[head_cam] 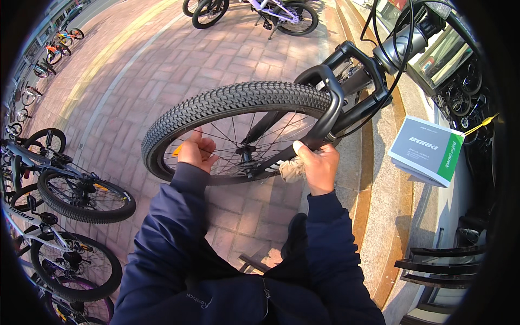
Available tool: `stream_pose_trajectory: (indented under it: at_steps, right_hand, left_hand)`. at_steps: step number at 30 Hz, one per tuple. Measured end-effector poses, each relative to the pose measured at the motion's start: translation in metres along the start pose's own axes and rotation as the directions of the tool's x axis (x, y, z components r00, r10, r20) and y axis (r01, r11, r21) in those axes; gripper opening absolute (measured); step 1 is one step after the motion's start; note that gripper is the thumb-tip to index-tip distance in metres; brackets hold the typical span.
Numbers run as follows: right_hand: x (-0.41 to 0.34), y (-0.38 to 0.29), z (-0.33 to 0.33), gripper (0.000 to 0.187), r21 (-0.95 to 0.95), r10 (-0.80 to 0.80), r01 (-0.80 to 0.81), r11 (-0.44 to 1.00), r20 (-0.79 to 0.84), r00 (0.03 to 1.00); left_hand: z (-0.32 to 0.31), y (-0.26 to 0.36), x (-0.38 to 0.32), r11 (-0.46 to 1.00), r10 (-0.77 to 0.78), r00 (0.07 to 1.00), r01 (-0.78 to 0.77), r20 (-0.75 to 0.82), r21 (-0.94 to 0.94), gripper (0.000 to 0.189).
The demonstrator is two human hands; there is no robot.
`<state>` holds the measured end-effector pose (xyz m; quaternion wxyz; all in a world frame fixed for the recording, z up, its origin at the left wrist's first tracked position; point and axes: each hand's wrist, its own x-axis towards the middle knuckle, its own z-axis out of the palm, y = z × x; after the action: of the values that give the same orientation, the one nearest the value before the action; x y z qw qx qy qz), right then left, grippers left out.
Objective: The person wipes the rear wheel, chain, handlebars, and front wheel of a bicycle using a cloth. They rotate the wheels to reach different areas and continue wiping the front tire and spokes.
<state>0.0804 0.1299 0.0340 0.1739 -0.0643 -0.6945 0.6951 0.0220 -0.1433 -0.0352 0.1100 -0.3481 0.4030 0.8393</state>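
Observation:
A bicycle's front wheel, with a knobby black tire (pixel 235 95), tilts across the view before me. My left hand (pixel 198 151) is at the wheel's near left side, fingers curled by the thin spokes (pixel 227 140). An orange spoke reflector (pixel 176 151) shows beside it. Whether those fingers grip a spoke is unclear. My right hand (pixel 321 164) holds a crumpled beige cloth (pixel 292 169) against the black suspension fork's lower leg (pixel 321 132), its thumb along the leg. The wheel hub (pixel 245 155) lies between my hands.
Several parked bicycles stand at left, one with a knobby wheel (pixel 87 197). A lilac bicycle (pixel 276 10) is at the top. Stone steps (pixel 380 211) run along the right. A printed booklet (pixel 424 150) hangs on a yellow tie. Black cables (pixel 392 87) loop near the fork.

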Motion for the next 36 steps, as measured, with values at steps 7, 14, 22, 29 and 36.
stream_pose_trajectory:
  at_steps: [7, 14, 22, 29, 36]
  right_hand:
    - [-0.003, 0.011, -0.011, 0.012, -0.094, -0.013, 0.012, 0.996, -0.004, 1.000]
    - [-0.005, 0.031, -0.015, 0.019, -0.242, 0.000, -0.010, 0.970, -0.041, 0.999]
    - [-0.053, 0.003, -0.020, 0.062, -0.723, -0.195, 0.071, 0.687, -0.089, 0.977]
    - [-0.062, -0.010, 0.036, 0.028, 0.682, 0.344, -0.391, 0.618, 0.212, 0.914]
    - [-0.050, 0.002, 0.124, 0.031, 0.638, -0.022, 0.165, 0.752, -0.227, 0.974]
  left_hand:
    - [-0.042, -0.024, 0.039, 0.941, -0.220, 0.967, 0.175, -0.131, -0.289, 0.066]
    - [-0.041, -0.049, -0.090, 0.767, 0.093, 0.936, -0.285, 0.340, 0.575, 0.041]
    - [0.005, 0.053, -0.122, -0.131, 0.642, 0.310, -0.857, 0.701, 0.499, 0.047]
    - [-0.010, 0.087, -0.108, 0.154, 0.409, 0.494, -0.866, 0.767, 0.476, 0.048]
    - [-0.017, 0.090, -0.109, 0.251, 0.324, 0.501, -0.863, 0.802, 0.438, 0.048]
